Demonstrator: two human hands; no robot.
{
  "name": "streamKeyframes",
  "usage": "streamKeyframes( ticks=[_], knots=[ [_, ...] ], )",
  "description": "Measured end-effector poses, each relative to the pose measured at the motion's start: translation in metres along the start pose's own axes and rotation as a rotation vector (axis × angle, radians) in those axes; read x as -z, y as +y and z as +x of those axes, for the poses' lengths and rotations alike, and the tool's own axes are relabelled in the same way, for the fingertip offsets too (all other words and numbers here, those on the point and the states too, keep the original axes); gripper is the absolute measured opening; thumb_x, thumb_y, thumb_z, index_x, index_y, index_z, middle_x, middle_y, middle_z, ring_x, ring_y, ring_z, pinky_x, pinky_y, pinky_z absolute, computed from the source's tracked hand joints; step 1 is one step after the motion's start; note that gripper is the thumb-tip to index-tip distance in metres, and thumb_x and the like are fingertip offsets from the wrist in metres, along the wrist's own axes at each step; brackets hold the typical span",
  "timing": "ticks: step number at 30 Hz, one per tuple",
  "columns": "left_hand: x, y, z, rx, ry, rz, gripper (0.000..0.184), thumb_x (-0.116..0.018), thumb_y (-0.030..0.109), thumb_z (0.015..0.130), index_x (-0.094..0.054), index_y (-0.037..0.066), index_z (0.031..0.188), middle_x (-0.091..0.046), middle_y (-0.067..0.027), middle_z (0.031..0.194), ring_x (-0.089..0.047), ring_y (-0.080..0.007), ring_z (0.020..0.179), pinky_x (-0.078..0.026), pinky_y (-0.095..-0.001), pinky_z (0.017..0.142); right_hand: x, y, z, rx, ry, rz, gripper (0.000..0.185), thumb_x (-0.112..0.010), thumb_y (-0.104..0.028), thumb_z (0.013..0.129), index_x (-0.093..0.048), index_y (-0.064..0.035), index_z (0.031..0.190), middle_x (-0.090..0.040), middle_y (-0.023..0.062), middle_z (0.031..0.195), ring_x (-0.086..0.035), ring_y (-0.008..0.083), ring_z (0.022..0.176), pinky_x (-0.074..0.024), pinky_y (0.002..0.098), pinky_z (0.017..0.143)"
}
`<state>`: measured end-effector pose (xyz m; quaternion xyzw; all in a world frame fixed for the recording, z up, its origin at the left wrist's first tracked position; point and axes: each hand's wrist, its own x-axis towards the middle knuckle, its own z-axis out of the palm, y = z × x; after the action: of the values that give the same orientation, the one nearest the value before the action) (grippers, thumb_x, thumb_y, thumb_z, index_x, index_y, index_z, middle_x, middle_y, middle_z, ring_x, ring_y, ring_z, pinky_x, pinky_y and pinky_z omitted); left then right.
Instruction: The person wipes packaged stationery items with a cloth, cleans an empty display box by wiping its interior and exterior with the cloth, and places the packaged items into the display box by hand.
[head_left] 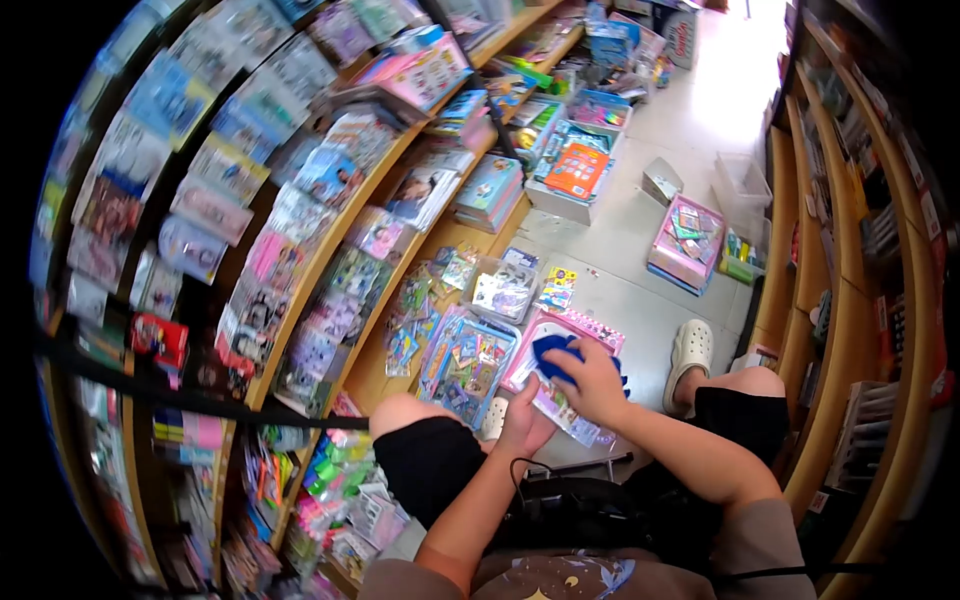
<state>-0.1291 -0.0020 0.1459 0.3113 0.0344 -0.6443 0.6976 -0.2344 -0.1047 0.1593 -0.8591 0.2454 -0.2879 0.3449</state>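
Wiping step, apparently: your right hand (592, 382) grasps a bunched blue cloth (553, 353) over the pink-edged box (597, 327).
The box sits between your knees, your left hand (526, 422) at its near edge; its underside fingers are hidden, grip cannot be told. Another stroke would call for a steady box. Cloth and right hand cover its middle; contents unreadable.

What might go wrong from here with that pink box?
The pink box might shift if the left hand at its edge slips while the right hand holds the blue cloth over it. The left knee, close to the blue tray, could nudge it.
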Motion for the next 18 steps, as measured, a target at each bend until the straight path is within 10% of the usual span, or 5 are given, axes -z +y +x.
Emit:
streamKeyframes(
  ticks=[6, 11, 18],
  knots=[
    [0.016, 0.031, -0.051, -0.044, -0.055, -0.188, 0.049, -0.039, 0.032, 0.094, -0.034, 0.0, 0.131, -0.043, -0.0144, 0.131, -0.041, -0.0303, 0.121, -0.029, -0.0442, 0.103, -0.014, 0.039, -0.02, -0.424, 0.076, 0.048, 0.039, -0.067, -0.015, 0.073, -0.057, -0.0119, 0.11, -0.055, 0.0181, 0.1, -0.054, 0.0341, 0.095, -0.0435, 0.0385, 0.084],
    [0.054, 0.09, -0.121, -0.298, -0.074, -0.189, 0.049, -0.044, 0.031, 0.092, -0.039, 0.0, 0.129, -0.049, -0.0157, 0.126, -0.047, -0.0309, 0.115, -0.035, -0.0445, 0.098, -0.017, 0.077, -0.031, -0.569, -0.076, 0.199, 0.032, -0.063, -0.008, 0.075, -0.057, -0.006, 0.106, -0.061, 0.0092, 0.082, -0.057, 0.0176, 0.071, -0.0481, 0.03, 0.064],
    [0.246, 0.11, -0.237, -0.745, 0.316, -0.175, 0.045, -0.047, 0.019, 0.085, -0.043, -0.001, 0.125, -0.051, -0.0162, 0.123, -0.049, -0.0302, 0.114, -0.037, -0.0421, 0.099, -0.009, 0.079, -0.044, -0.579, -0.056, 0.15, 0.028, -0.061, -0.006, 0.076, -0.058, -0.0055, 0.103, -0.059, 0.0069, 0.082, -0.056, 0.0151, 0.072, -0.0468, 0.027, 0.065]
  ],
)
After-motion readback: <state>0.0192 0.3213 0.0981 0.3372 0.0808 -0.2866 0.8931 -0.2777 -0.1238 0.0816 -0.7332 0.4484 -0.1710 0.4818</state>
